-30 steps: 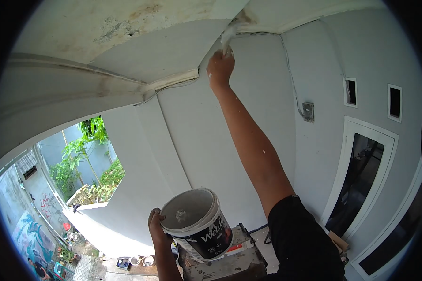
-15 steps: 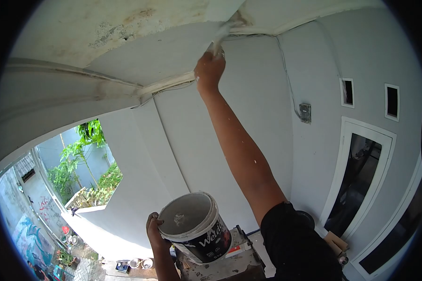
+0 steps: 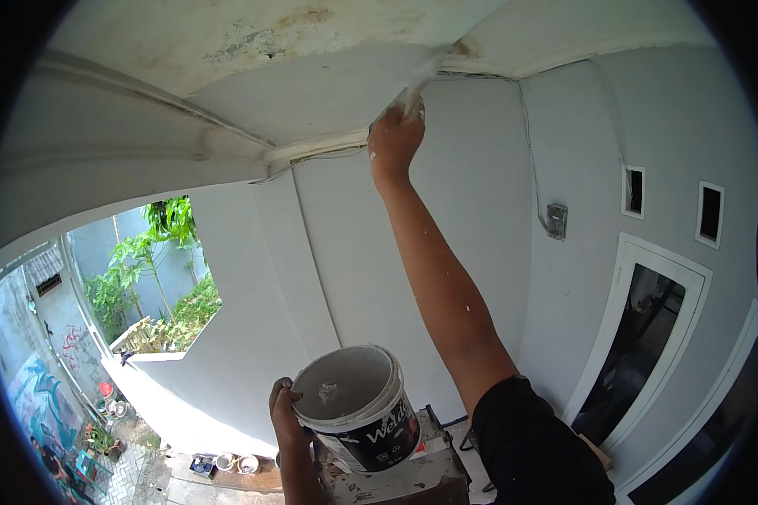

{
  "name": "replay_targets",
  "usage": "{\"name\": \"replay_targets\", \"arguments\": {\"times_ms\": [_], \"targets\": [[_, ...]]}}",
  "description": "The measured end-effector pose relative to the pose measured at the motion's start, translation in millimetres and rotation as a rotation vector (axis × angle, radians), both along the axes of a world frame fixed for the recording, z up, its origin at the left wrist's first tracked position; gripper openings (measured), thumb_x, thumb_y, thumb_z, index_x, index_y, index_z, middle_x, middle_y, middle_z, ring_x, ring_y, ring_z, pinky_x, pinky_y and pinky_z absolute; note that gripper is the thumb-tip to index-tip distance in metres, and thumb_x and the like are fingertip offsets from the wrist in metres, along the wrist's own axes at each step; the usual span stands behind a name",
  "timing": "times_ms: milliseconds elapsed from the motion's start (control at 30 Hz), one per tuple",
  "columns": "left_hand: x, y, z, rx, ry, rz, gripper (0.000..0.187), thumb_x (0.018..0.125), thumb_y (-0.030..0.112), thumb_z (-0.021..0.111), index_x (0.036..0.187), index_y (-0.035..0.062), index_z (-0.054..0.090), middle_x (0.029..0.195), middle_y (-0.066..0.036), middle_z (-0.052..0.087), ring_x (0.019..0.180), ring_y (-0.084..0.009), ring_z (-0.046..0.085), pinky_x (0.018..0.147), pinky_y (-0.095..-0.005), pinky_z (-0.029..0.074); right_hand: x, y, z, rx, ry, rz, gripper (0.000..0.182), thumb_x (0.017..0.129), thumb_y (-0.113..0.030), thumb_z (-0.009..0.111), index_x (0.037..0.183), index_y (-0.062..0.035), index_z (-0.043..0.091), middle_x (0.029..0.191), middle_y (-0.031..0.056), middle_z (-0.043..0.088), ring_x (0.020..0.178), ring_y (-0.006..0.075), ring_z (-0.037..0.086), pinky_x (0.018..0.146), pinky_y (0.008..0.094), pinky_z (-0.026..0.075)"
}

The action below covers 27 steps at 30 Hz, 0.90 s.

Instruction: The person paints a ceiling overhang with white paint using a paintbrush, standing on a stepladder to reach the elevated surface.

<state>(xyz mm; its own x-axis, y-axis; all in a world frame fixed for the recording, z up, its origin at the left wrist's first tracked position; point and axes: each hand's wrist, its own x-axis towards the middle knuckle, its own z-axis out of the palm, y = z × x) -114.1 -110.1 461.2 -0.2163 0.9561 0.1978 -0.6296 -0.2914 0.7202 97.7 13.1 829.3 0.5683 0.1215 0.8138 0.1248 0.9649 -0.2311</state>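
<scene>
My right hand [image 3: 396, 143] is raised high and closed around a paintbrush [image 3: 421, 82]. Its pale, blurred head is up at the ceiling [image 3: 337, 76], near the corner with the wall. Lower down, my left hand [image 3: 285, 408] grips the rim of a black-and-white paint bucket [image 3: 379, 442], thumb over the edge. The bucket leans slightly, its mouth facing me, with a whitish smear on the inside. Under it is a paint-spattered platform [image 3: 421, 484].
Peeling, stained patches [image 3: 253, 42] mark the ceiling. Cables [image 3: 526, 143] run along the wall to a meter box [image 3: 557, 220]. A white-framed door [image 3: 640, 337] stands at right. Far below left are small containers [image 3: 226, 462] and a person [image 3: 50, 463].
The view has shifted, so the ceiling and wall sit lower in the picture. My right hand and the brush appear slightly lower and farther right; my left hand still holds the bucket.
</scene>
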Motion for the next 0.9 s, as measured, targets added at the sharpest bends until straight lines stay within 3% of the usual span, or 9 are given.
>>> {"name": "replay_targets", "arguments": {"times_ms": [133, 200, 267, 333, 433, 567, 733, 833, 900], "targets": [[3, -1, 2, 0.01, 0.018, 0.021, 0.012, 0.074, 0.008, 0.046, 0.086, 0.0061, 0.048, 0.08, -0.004, 0.044, 0.074, -0.0164, 0.047, 0.066, -0.028, 0.044, -62, -13, 23, 0.068, -0.03, -0.105, 0.038, 0.094, -0.003, 0.048, 0.125, 0.0183, 0.046, 0.097, 0.0359, 0.061, 0.093, 0.0482, 0.063, 0.082, 0.046, 0.047], [7, -8, 7, -0.019, -0.028, -0.008, 0.011, 0.075, 0.007, 0.046, 0.085, 0.0056, 0.047, 0.081, -0.004, 0.043, 0.075, -0.016, 0.047, 0.067, -0.0271, 0.043, -93, -31, 2, 0.038, -0.133, -0.013, 0.041, 0.093, -0.003, 0.048, 0.128, 0.0178, 0.045, 0.086, 0.0333, 0.062, 0.086, 0.0475, 0.064, 0.077, 0.0489, 0.049], [4, -8, 4, -0.022, -0.008, -0.018, 0.011, 0.076, 0.006, 0.046, 0.087, 0.0051, 0.049, 0.084, -0.004, 0.044, 0.079, -0.0162, 0.047, 0.072, -0.0268, 0.042, -114, -14, -26, 0.03, -0.469, -0.068, 0.044, 0.092, -0.006, 0.051, 0.13, 0.016, 0.046, 0.084, 0.0314, 0.063, 0.081, 0.0476, 0.063, 0.077, 0.0504, 0.051], [-1, 0, -7, -0.011, 0.01, 0.008, 0.013, 0.076, 0.006, 0.046, 0.088, 0.0051, 0.05, 0.085, -0.004, 0.045, 0.081, -0.0166, 0.047, 0.074, -0.0271, 0.042, -125, -9, -42, 0.023, -0.719, -0.224, 0.039, 0.094, -0.007, 0.053, 0.128, 0.0126, 0.052, 0.074, 0.0256, 0.063, 0.069, 0.0345, 0.067, 0.067, 0.0425, 0.052], [-1, 13, -13, -0.006, 0.022, 0.047, 0.015, 0.076, 0.005, 0.046, 0.091, 0.0066, 0.05, 0.084, -0.005, 0.048, 0.078, -0.0178, 0.05, 0.071, -0.0292, 0.044, -126, -1, -28, 0.142, -0.836, -0.283, 0.035, 0.092, -0.014, 0.056, 0.12, 0.0069, 0.058, 0.086, 0.0276, 0.064, 0.08, 0.044, 0.064, 0.076, 0.053, 0.051], [0, 8, -8, -0.041, 0.006, 0.028, 0.017, 0.076, 0.005, 0.047, 0.092, 0.0068, 0.051, 0.084, -0.005, 0.049, 0.078, -0.0176, 0.05, 0.071, -0.0294, 0.044, -74, -23, 27, 0.211, -0.709, -0.501, 0.023, 0.094, -0.015, 0.057, 0.111, -0.0012, 0.062, 0.076, 0.0218, 0.066, 0.071, 0.0408, 0.065, 0.069, 0.0505, 0.054], [4, -7, 8, -0.044, 0.059, 0.025, 0.015, 0.076, 0.006, 0.049, 0.09, 0.0059, 0.052, 0.085, -0.003, 0.046, 0.08, -0.0153, 0.045, 0.074, -0.0275, 0.04, 26, -33, 5, 0.257, -0.427, -0.636, 0.02, 0.095, -0.011, 0.058, 0.107, 0.003, 0.066, 0.065, 0.021, 0.062, 0.056, 0.0353, 0.063, 0.054, 0.0394, 0.049], [0, 8, -7, -0.022, 0.132, 0.085, 0.017, 0.075, 0.009, 0.048, 0.091, 0.0089, 0.05, 0.081, -0.004, 0.048, 0.075, -0.0168, 0.05, 0.066, -0.029, 0.044, 69, -28, -22, 0.079, -0.132, -0.506, 0.027, 0.098, -0.012, 0.053, 0.114, 0.0077, 0.061, 0.077, 0.017, 0.064, 0.064, 0.0228, 0.062, 0.06, 0.0345, 0.047], [-1, 12, -11, 0.001, 0.138, 0.093, 0.016, 0.075, 0.009, 0.048, 0.091, 0.0088, 0.05, 0.081, -0.004, 0.048, 0.075, -0.0169, 0.05, 0.066, -0.0291, 0.044, 59, -26, -24, 0.064, -0.046, -0.442, 0.029, 0.098, -0.011, 0.052, 0.116, 0.009, 0.06, 0.081, 0.0168, 0.064, 0.066, 0.0215, 0.061, 0.063, 0.0344, 0.048]]}}
